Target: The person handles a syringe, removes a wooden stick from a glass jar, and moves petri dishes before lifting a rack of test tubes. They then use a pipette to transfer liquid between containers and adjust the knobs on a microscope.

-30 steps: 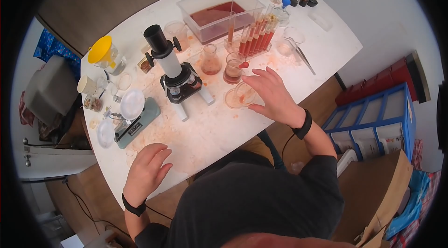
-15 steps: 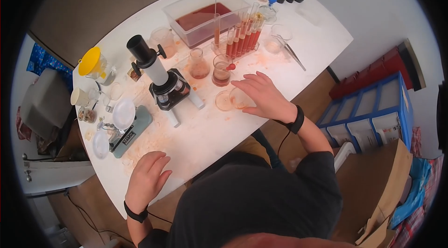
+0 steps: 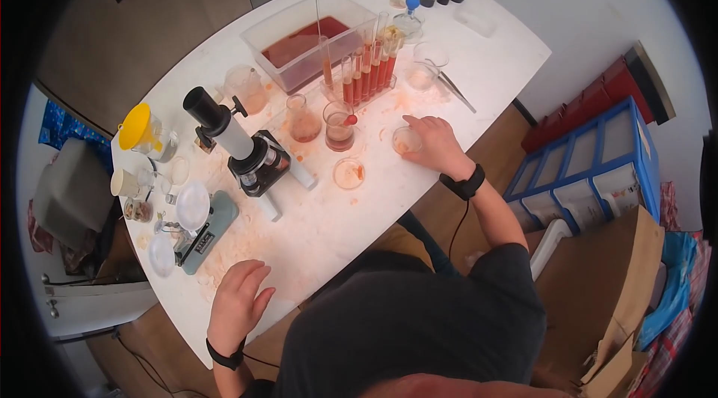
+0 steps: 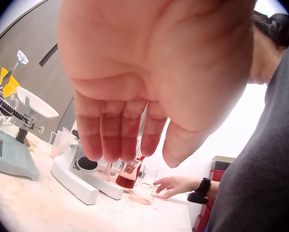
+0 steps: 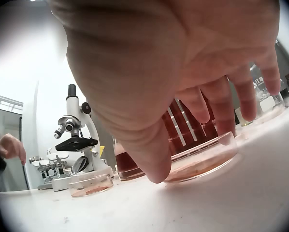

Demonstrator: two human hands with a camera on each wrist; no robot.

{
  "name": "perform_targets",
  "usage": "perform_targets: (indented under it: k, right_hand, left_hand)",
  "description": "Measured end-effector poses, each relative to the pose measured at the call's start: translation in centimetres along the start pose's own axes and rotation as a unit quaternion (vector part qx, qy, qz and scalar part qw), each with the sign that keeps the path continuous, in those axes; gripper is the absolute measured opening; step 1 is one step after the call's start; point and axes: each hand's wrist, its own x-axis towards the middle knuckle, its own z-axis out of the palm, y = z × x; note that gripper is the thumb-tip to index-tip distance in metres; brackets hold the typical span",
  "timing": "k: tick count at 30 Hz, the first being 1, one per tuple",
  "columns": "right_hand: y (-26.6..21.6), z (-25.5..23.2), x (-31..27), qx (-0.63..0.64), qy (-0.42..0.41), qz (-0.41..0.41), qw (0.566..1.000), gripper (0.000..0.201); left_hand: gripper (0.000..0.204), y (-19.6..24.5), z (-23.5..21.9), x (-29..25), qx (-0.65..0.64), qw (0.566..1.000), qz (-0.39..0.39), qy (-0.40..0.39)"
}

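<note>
In the head view my right hand [image 3: 435, 145] grips a shallow clear petri dish [image 3: 406, 141] by its rim. The right wrist view shows the thumb at the near side of this dish [image 5: 202, 166] and fingertips at its far side, with the dish low at the tabletop. A second petri dish [image 3: 349, 173], with an orange-red smear inside, lies to its left. Above that dish stands a beaker [image 3: 339, 136] of dark red liquid with a red bulb at its rim. My left hand [image 3: 238, 301] hovers at the front table edge, fingers relaxed, holding nothing.
A microscope [image 3: 250, 158] and a balance scale [image 3: 206, 233] stand to the left. Behind the beaker are a conical flask [image 3: 303, 123], a rack of red-filled test tubes [image 3: 366, 76] and a plastic tub [image 3: 299, 43] of red liquid. Tweezers [image 3: 455, 90] lie at the right.
My right hand has carried the petri dish rightward, from overlapping the second dish to a spot apart from it. The left hand keeps its relaxed pose. The head view has shifted.
</note>
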Motion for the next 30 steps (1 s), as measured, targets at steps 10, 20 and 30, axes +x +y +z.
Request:
perform_targets:
  k: [10,20,30]
  right_hand:
    - [1.8,0.5,-0.5,0.086,0.009,-0.054,0.995,0.070]
    - [1.6,0.3,-0.2,0.163,0.046,-0.076,0.983,0.072]
    - [4.7,-10.6,0.4,0.081,0.189,-0.105,0.973,0.068]
  left_hand:
    - [0.038,0.3,0.4,-0.2,-0.011,1.000,-0.020,0.006]
    - [0.040,0.9,0.9,-0.7,-0.010,0.999,-0.042,0.017]
    - [0.037,2.1,3.3,1.4,-0.034,0.997,-0.072,0.010]
